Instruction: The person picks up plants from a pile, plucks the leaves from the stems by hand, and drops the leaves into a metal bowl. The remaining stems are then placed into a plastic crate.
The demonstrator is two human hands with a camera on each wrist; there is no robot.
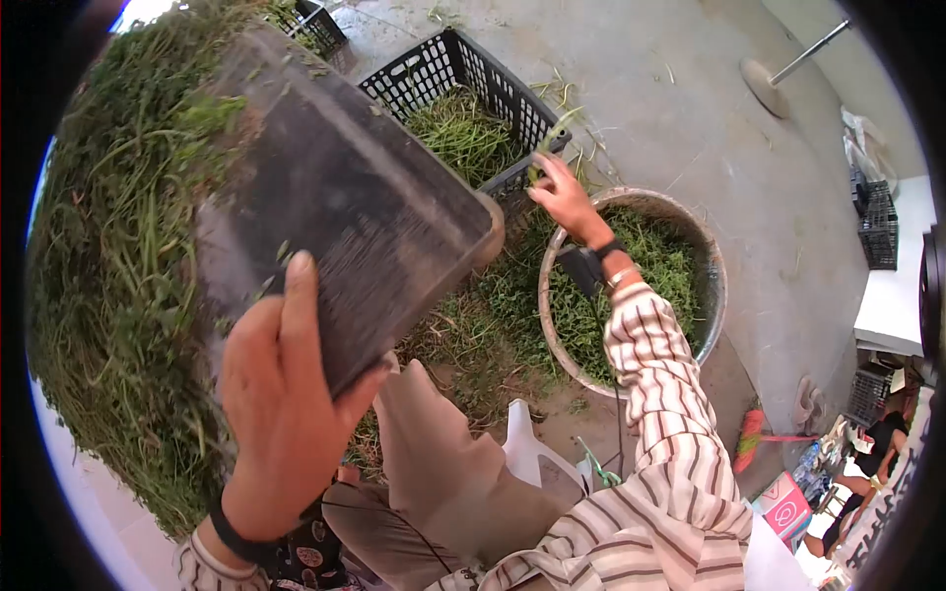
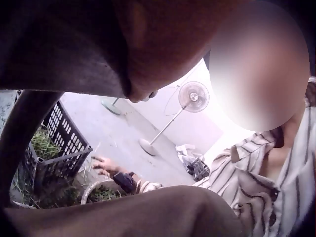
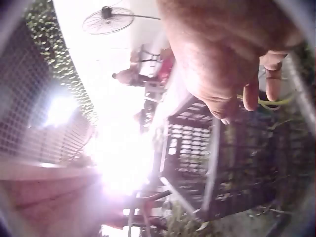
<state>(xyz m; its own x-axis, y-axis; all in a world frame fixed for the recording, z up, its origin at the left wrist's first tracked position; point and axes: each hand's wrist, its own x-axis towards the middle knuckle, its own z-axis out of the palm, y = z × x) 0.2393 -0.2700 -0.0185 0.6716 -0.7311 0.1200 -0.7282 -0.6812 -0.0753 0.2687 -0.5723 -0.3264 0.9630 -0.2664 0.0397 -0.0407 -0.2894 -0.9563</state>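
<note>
My left hand [image 1: 281, 394] is at the near end of a dark, scuffed plastic panel [image 1: 365, 197], with the thumb at its edge and the other fingers over its face. The panel leans against a big heap of leafy green stems [image 1: 128, 266]. My right hand [image 1: 569, 202] holds a few thin green stems [image 3: 276, 102] at the near corner of a black slatted crate [image 1: 493, 74]. Cut green stems [image 1: 463, 133] lie inside that crate. Below my right wrist stands a round tub [image 1: 719, 286] filled with leafy greens [image 1: 576, 320].
Loose greens [image 1: 463, 345] litter the floor between my legs and the tub. A white plastic chair [image 1: 527, 443] is close to my knee. Further off are a fan [image 2: 193, 97], a red broom [image 1: 749, 438] and, at right, another person [image 1: 882, 448].
</note>
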